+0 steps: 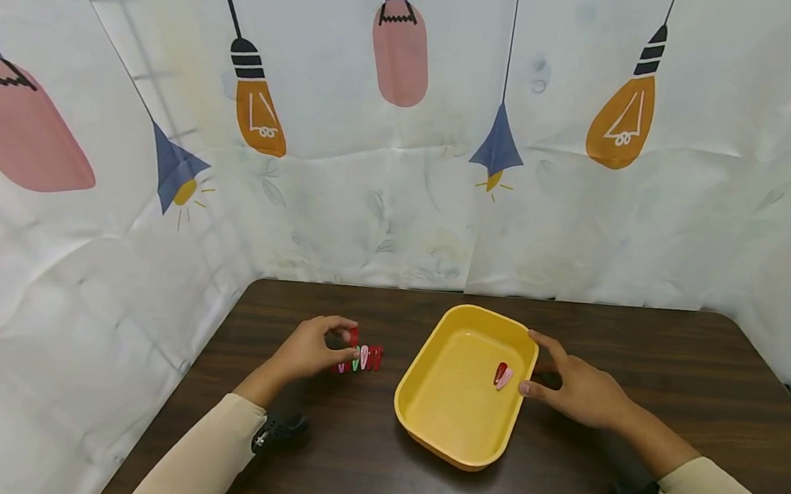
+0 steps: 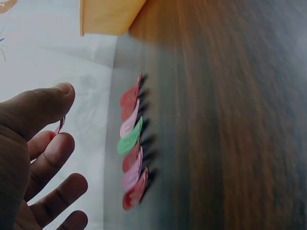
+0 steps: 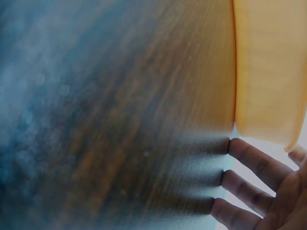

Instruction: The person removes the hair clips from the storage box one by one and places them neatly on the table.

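Between thumb and fingertips, my left hand (image 1: pixel 309 348) pinches a red snap hair clip (image 1: pixel 354 337), held up above the table. In the left wrist view only a thin edge of that clip shows. Beneath this hand lies a row of several snap hair clips (image 2: pixel 129 141) in red, pink, purple and green. To their right stands a yellow plastic tub (image 1: pixel 415 425), with a red clip (image 1: pixel 501 372) and a pink clip (image 1: pixel 505 380) on its floor. My right hand (image 1: pixel 577 387) rests at the tub's right side, thumb and index finger spread at the rim, other fingertips on the table.
The dark wood-grain table (image 1: pixel 579 491) reaches back to a white curtain (image 1: pixel 369 221) printed with lamps and bulbs. That curtain also hangs along the left and right sides.
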`<state>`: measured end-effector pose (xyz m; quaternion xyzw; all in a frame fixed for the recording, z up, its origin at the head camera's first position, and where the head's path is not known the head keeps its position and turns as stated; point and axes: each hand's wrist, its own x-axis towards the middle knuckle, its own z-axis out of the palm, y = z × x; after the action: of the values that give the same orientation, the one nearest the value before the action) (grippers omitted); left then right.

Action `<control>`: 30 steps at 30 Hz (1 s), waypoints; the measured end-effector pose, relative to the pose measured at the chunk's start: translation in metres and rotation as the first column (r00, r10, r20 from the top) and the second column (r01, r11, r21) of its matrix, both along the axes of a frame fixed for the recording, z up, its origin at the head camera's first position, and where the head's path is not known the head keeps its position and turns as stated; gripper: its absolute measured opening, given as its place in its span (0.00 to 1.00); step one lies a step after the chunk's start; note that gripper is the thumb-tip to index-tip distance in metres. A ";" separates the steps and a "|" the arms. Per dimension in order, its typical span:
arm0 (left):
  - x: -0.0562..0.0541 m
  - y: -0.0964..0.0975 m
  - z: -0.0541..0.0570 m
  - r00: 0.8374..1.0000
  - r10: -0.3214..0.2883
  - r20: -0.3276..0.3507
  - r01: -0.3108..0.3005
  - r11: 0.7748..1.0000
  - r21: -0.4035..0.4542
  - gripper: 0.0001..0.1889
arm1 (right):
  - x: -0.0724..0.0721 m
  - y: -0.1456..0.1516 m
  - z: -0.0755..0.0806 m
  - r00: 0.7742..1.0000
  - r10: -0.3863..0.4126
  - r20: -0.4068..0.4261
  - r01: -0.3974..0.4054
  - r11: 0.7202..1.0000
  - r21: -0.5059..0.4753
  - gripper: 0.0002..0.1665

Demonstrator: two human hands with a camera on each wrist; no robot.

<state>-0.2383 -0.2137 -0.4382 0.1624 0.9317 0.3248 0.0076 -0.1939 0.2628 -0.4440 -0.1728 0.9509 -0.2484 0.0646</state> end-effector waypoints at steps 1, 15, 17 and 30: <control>0.001 -0.002 0.000 1.000 0.001 0.001 -0.001 1.000 0.002 0.26 | 0.000 0.000 0.000 1.000 -0.003 0.000 0.003 1.000 0.001 0.57; 0.006 -0.026 -0.009 0.999 0.047 0.027 -0.047 0.999 -0.010 0.27 | 0.000 -0.001 0.000 1.000 -0.001 0.004 0.001 1.000 -0.002 0.58; 0.007 -0.028 -0.011 0.998 0.056 0.025 -0.056 0.998 -0.009 0.27 | -0.001 -0.001 0.000 1.000 -0.004 0.006 0.004 1.000 -0.001 0.58; 0.011 -0.040 -0.023 0.997 0.075 -0.007 -0.076 0.996 -0.039 0.27 | -0.001 -0.001 0.000 1.000 -0.007 0.015 0.007 1.000 0.006 0.57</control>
<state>-0.2268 -0.2535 -0.4608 0.1278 0.9433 0.3063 -0.0042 -0.1948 0.2621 -0.4438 -0.1674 0.9517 -0.2471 0.0716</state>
